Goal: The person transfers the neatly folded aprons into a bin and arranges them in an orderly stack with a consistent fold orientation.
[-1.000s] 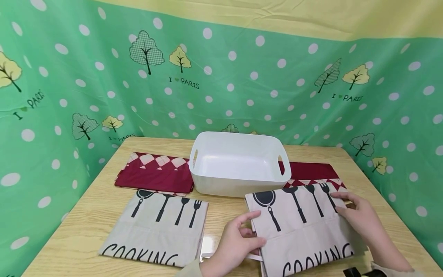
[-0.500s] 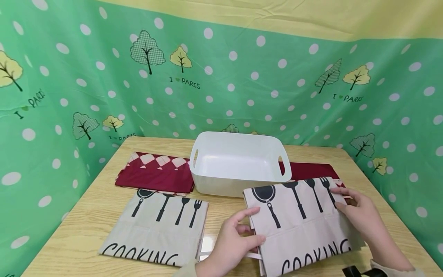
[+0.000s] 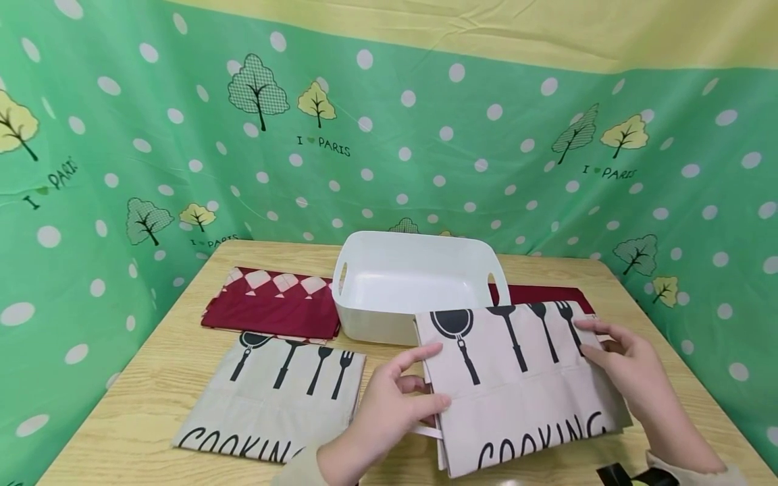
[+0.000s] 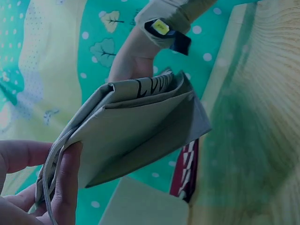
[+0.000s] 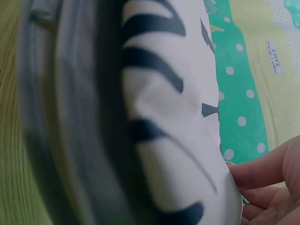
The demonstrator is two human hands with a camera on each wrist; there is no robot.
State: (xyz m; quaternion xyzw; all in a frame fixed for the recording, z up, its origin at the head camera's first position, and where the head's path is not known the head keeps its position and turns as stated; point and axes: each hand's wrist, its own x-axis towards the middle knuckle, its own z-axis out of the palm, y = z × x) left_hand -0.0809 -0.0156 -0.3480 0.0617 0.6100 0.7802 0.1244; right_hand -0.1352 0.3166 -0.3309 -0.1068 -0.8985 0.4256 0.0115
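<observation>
A folded beige apron (image 3: 523,405), printed with black kitchen utensils and the word COOKING, is held up between both hands. My left hand (image 3: 389,405) grips its left edge, thumb on the front and other fingers behind. A thin strap (image 4: 48,183) hangs by those fingers in the left wrist view, where the apron's underside shows off the table. On the opposite edge, my right hand (image 3: 626,368) pinches the apron near the printed fork. The right wrist view shows its layered folds (image 5: 70,117) up close. A matching folded apron (image 3: 273,405) lies flat to the left.
A white bin (image 3: 377,327) with cut-out handles stands behind the held apron, which overlaps its front right corner. Folded dark red cloths with pale diamonds lie either side: a left one (image 3: 273,314) and a partly hidden right one (image 3: 547,294). Green dotted curtain (image 3: 401,175) surrounds the wooden table (image 3: 121,412).
Both hands have raised the folded apron and shifted it slightly left and toward the bin. It now covers more of the bin's front and of the right red cloth.
</observation>
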